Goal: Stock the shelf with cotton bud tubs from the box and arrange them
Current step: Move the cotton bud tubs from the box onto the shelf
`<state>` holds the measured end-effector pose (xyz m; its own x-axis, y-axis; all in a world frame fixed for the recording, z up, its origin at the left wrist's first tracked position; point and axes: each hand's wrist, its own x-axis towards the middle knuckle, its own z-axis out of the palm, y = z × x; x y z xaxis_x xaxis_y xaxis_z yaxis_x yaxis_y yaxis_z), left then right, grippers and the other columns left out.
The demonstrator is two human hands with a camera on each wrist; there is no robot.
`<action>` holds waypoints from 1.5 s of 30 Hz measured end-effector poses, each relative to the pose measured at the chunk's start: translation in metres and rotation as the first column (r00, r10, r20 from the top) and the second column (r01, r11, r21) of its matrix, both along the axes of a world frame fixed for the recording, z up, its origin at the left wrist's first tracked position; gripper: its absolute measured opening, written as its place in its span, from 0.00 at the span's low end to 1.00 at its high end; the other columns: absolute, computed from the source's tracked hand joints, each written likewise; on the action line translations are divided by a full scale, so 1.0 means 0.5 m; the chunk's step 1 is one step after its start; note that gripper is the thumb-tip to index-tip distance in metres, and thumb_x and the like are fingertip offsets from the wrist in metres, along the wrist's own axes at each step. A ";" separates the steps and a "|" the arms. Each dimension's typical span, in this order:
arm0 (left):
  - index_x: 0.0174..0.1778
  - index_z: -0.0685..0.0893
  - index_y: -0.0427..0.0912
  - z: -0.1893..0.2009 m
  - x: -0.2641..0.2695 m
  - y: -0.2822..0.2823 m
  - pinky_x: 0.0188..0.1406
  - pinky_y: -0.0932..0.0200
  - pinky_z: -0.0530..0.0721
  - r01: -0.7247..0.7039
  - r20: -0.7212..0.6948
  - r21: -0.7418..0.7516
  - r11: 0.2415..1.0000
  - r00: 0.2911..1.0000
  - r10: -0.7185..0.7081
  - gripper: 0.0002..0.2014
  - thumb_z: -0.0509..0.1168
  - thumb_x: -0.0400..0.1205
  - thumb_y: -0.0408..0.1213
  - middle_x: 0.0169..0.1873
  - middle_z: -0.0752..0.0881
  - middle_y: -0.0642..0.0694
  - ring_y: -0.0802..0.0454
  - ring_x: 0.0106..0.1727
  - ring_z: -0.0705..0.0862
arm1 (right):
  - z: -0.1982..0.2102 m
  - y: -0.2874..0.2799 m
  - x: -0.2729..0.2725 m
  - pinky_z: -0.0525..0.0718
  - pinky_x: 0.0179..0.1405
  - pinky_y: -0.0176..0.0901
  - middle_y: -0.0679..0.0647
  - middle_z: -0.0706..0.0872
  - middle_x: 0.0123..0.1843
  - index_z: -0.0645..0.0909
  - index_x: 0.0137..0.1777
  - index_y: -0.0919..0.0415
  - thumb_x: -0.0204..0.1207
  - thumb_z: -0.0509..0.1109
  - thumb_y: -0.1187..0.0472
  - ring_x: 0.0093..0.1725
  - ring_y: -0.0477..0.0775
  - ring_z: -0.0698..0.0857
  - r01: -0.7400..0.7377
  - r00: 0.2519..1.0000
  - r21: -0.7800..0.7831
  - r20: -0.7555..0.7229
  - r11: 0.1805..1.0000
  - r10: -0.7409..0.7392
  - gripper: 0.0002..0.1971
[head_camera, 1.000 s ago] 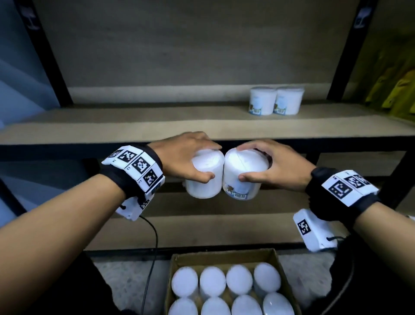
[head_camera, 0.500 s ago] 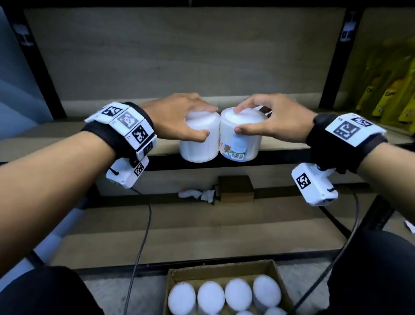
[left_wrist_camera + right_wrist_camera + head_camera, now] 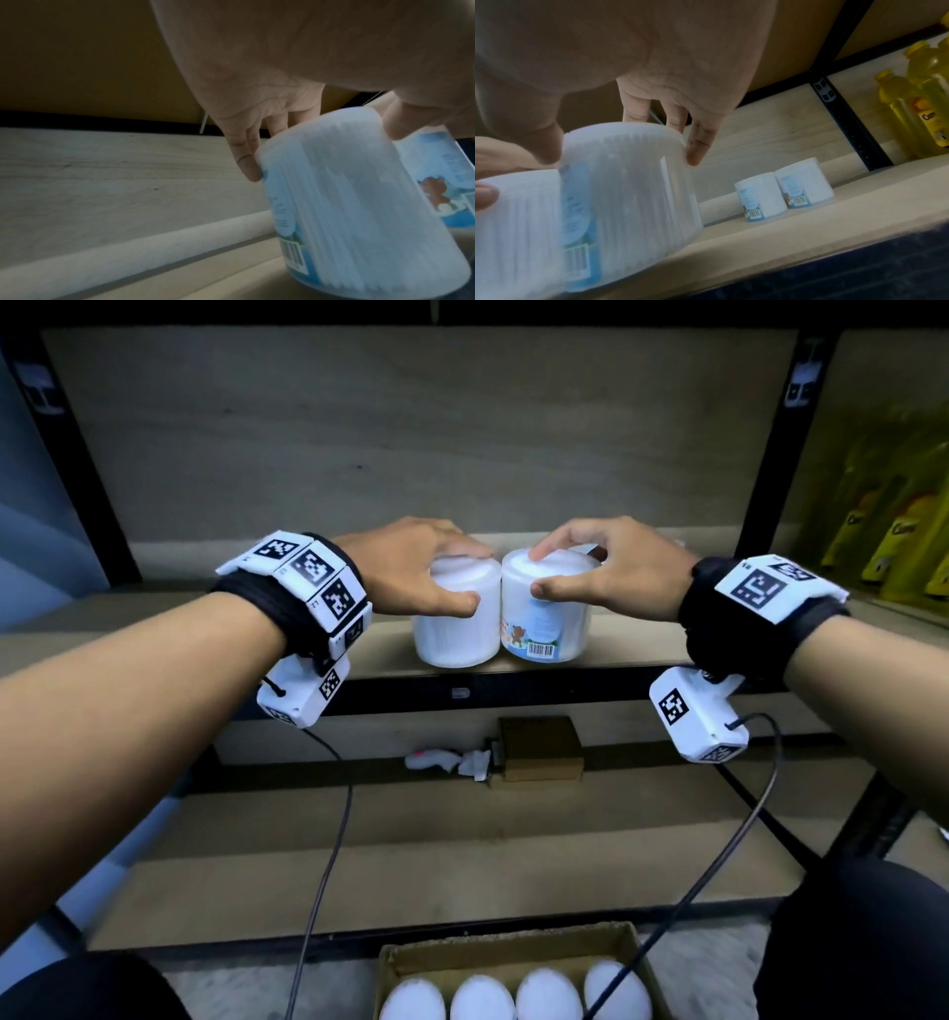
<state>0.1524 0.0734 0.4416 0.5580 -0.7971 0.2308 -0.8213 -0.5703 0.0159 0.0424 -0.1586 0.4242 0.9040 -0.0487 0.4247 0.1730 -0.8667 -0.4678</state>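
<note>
Two white cotton bud tubs stand side by side, touching, at the front edge of the wooden shelf [image 3: 205, 629]. My left hand [image 3: 426, 567] grips the left tub [image 3: 457, 629] from above, thumb on its front. My right hand [image 3: 590, 567] grips the right tub [image 3: 544, 618], whose bear label and barcode face me. In the left wrist view my fingers [image 3: 246, 160] curl round the tub [image 3: 354, 203]. In the right wrist view the held tub [image 3: 628, 182] leans a little, and two more tubs [image 3: 782, 192] stand at the back of the shelf. The cardboard box [image 3: 513, 952] below holds several tubs.
Yellow bottles [image 3: 893, 536] fill the neighbouring bay on the right, behind a black upright [image 3: 775, 449]. On the lower shelf lie a small brown box [image 3: 539, 747] and a white object [image 3: 447, 760]. Cables [image 3: 328, 860] hang from both wrist cameras toward the box.
Both hands carried their tubs up from the lower level and forward, and the tubs now sit on the shelf's front edge. My head has tilted up, so less of the box shows.
</note>
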 end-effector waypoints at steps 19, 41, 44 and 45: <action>0.70 0.81 0.58 -0.031 -0.001 -0.002 0.67 0.58 0.73 0.032 0.023 -0.057 0.998 0.999 -0.031 0.24 0.67 0.78 0.58 0.64 0.81 0.53 0.53 0.67 0.78 | -0.016 0.009 0.008 0.72 0.55 0.37 0.42 0.85 0.58 0.87 0.57 0.45 0.73 0.76 0.46 0.57 0.41 0.77 0.072 0.997 -0.201 -0.006 0.977 -0.074 0.14; 0.62 0.87 0.60 -0.001 0.007 -0.022 0.65 0.56 0.80 0.003 0.007 -0.032 0.999 1.000 -0.003 0.13 0.67 0.82 0.50 0.58 0.88 0.62 0.59 0.56 0.87 | 0.017 0.016 0.027 0.80 0.54 0.35 0.43 0.92 0.44 0.91 0.47 0.41 0.72 0.77 0.59 0.48 0.43 0.88 0.115 0.993 -0.308 0.005 0.944 -0.119 0.10; 0.63 0.86 0.59 0.004 0.033 -0.035 0.63 0.62 0.76 -0.002 0.001 -0.015 1.000 1.000 0.002 0.14 0.67 0.82 0.49 0.59 0.88 0.62 0.59 0.57 0.87 | 0.017 0.004 0.052 0.76 0.52 0.33 0.43 0.92 0.44 0.91 0.47 0.42 0.71 0.78 0.59 0.48 0.42 0.88 0.112 0.992 -0.296 -0.014 0.949 -0.121 0.10; 0.63 0.86 0.59 0.005 0.038 -0.037 0.62 0.63 0.75 -0.005 -0.006 -0.015 1.000 1.000 0.005 0.14 0.67 0.82 0.49 0.59 0.88 0.61 0.59 0.58 0.87 | 0.018 0.002 0.058 0.74 0.51 0.32 0.43 0.92 0.43 0.91 0.48 0.43 0.71 0.78 0.59 0.48 0.42 0.88 0.110 0.992 -0.292 -0.023 0.950 -0.122 0.10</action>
